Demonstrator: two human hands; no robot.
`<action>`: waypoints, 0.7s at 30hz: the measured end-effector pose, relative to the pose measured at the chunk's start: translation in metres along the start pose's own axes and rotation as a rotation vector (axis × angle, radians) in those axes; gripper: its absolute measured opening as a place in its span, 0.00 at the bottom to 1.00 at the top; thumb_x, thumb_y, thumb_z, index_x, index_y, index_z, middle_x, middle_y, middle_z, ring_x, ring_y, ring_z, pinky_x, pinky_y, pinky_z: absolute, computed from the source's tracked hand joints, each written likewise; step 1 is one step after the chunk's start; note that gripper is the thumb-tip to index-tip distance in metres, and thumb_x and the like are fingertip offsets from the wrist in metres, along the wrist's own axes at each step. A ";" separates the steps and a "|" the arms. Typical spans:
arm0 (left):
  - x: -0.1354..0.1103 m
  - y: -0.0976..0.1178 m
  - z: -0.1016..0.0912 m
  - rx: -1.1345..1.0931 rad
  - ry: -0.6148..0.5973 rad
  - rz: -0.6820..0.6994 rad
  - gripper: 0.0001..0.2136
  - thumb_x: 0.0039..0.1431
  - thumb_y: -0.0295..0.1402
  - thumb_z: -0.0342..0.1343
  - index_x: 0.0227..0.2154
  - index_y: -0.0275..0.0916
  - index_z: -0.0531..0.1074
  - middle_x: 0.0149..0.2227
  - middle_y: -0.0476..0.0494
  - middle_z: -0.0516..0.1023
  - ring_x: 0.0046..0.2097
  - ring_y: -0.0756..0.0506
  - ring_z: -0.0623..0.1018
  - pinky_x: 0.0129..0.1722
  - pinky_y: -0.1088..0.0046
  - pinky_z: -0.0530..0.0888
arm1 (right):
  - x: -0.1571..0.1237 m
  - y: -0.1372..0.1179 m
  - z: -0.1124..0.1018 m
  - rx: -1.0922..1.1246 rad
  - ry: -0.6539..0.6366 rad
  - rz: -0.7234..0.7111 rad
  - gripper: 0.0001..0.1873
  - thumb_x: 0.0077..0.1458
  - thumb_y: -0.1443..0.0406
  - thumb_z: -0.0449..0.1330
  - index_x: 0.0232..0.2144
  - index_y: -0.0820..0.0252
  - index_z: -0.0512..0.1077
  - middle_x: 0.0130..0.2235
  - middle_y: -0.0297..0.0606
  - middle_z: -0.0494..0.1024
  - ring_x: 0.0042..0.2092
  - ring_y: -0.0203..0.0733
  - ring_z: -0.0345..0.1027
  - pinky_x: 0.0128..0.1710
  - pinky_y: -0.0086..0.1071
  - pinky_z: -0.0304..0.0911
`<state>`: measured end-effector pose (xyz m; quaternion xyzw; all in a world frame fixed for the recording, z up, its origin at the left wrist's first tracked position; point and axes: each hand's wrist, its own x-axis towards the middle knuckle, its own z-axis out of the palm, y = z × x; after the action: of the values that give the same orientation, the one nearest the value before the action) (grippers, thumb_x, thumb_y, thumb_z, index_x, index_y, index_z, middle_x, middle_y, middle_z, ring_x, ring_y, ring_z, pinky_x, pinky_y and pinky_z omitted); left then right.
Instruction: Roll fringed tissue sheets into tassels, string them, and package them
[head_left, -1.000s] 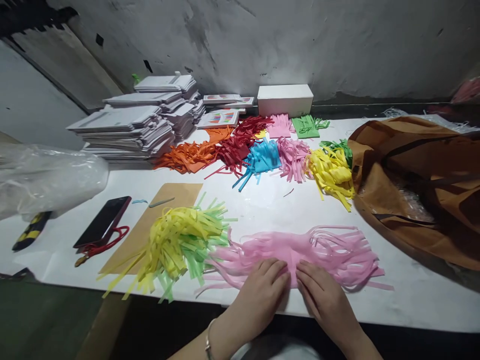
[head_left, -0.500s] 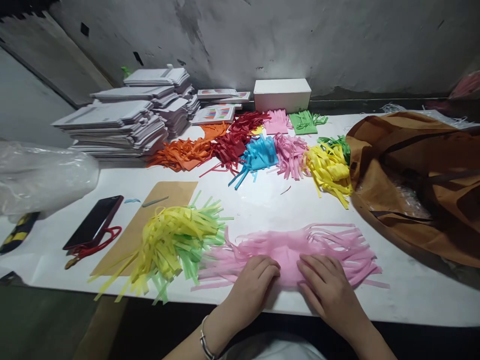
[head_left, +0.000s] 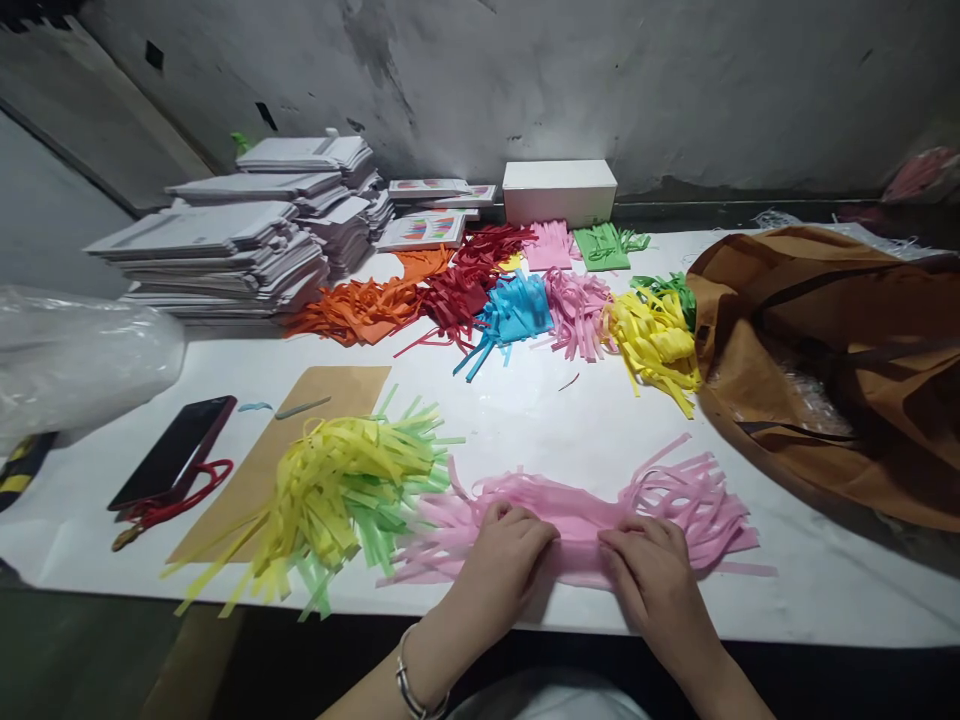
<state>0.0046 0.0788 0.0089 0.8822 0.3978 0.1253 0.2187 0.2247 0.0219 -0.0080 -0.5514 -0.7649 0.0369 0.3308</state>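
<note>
A sheet of pink fringed tissue paper (head_left: 576, 520) lies across the table's front, its cut strips fanning out to both sides. My left hand (head_left: 504, 565) grips the near edge of its uncut middle band, fingers curled. On the right of that band, my right hand (head_left: 654, 568) pinches the same edge between thumb and fingers. The band is raised in a fold between my hands; how much paper is under the fingertips is hidden. Left of the pink paper rests yellow fringed paper (head_left: 322, 475) with light green fringed paper (head_left: 382, 530) partly beneath it.
Fringed bundles in several colours, including a blue bundle (head_left: 517, 308), line the back. Stacked white packets (head_left: 217, 235) and a white box (head_left: 559, 192) stand by the wall. A phone (head_left: 176, 450) and brown sheet (head_left: 337, 385) lie left; a brown bag (head_left: 825, 380) sits right.
Both hands have curled tighter on the near edge of the pink paper. Its middle band has gathered into a fold, and the right-hand strips have lifted and shifted.
</note>
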 end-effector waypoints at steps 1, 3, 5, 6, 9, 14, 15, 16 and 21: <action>0.006 0.002 -0.002 0.049 -0.026 -0.065 0.08 0.63 0.22 0.51 0.36 0.40 0.73 0.34 0.47 0.81 0.39 0.43 0.78 0.43 0.63 0.67 | 0.002 0.000 0.003 -0.032 0.022 0.040 0.08 0.66 0.68 0.53 0.38 0.56 0.72 0.33 0.35 0.80 0.40 0.44 0.72 0.46 0.40 0.58; 0.020 0.005 -0.006 0.137 -0.049 -0.166 0.08 0.66 0.26 0.50 0.32 0.39 0.73 0.32 0.44 0.81 0.36 0.42 0.77 0.40 0.63 0.66 | 0.008 0.001 0.011 -0.095 0.054 0.106 0.08 0.67 0.67 0.53 0.36 0.57 0.71 0.32 0.37 0.79 0.38 0.45 0.71 0.44 0.41 0.57; 0.034 0.007 -0.007 0.183 -0.043 -0.215 0.10 0.68 0.29 0.49 0.31 0.38 0.73 0.32 0.41 0.81 0.36 0.40 0.78 0.39 0.63 0.65 | 0.013 0.002 0.019 -0.154 0.061 0.156 0.09 0.68 0.66 0.52 0.36 0.58 0.71 0.31 0.38 0.78 0.36 0.46 0.70 0.42 0.42 0.56; 0.039 0.008 -0.008 0.204 -0.044 -0.233 0.10 0.68 0.30 0.49 0.31 0.37 0.73 0.32 0.40 0.81 0.36 0.39 0.78 0.39 0.63 0.65 | 0.016 0.003 0.023 -0.186 0.060 0.174 0.09 0.68 0.65 0.52 0.37 0.59 0.71 0.31 0.39 0.77 0.35 0.47 0.69 0.42 0.42 0.56; 0.050 0.008 -0.009 0.247 -0.052 -0.272 0.10 0.68 0.31 0.50 0.33 0.36 0.73 0.32 0.38 0.81 0.36 0.39 0.79 0.38 0.63 0.65 | 0.022 0.006 0.027 -0.276 0.052 0.210 0.11 0.68 0.63 0.52 0.41 0.62 0.72 0.30 0.42 0.76 0.33 0.49 0.69 0.40 0.43 0.56; 0.056 0.005 -0.007 0.267 -0.066 -0.289 0.11 0.68 0.32 0.49 0.31 0.36 0.73 0.30 0.39 0.82 0.33 0.39 0.80 0.35 0.64 0.65 | 0.023 0.005 0.015 -0.358 0.137 0.192 0.12 0.65 0.65 0.57 0.49 0.63 0.72 0.44 0.50 0.78 0.46 0.56 0.71 0.49 0.49 0.57; 0.056 0.004 -0.006 0.268 -0.068 -0.289 0.11 0.68 0.32 0.50 0.31 0.37 0.73 0.30 0.39 0.82 0.32 0.40 0.80 0.34 0.65 0.65 | 0.022 0.004 0.012 -0.325 0.152 0.117 0.11 0.64 0.67 0.58 0.49 0.61 0.72 0.46 0.49 0.77 0.49 0.55 0.70 0.52 0.50 0.57; 0.056 0.003 -0.005 0.267 -0.067 -0.287 0.11 0.68 0.32 0.50 0.31 0.37 0.73 0.30 0.39 0.82 0.32 0.40 0.80 0.34 0.65 0.65 | 0.021 0.003 0.009 -0.270 0.146 0.029 0.11 0.64 0.68 0.57 0.48 0.60 0.73 0.47 0.48 0.77 0.50 0.53 0.69 0.54 0.49 0.56; 0.055 -0.002 -0.007 0.254 -0.044 -0.268 0.10 0.67 0.31 0.50 0.31 0.37 0.74 0.27 0.41 0.80 0.30 0.40 0.79 0.33 0.65 0.66 | 0.019 -0.001 0.013 -0.078 -0.011 -0.152 0.10 0.65 0.71 0.53 0.42 0.59 0.74 0.40 0.41 0.79 0.45 0.46 0.71 0.54 0.44 0.56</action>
<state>0.0367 0.1235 0.0162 0.8443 0.5194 0.0248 0.1290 0.2134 0.0415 -0.0084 -0.5042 -0.8072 -0.0152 0.3065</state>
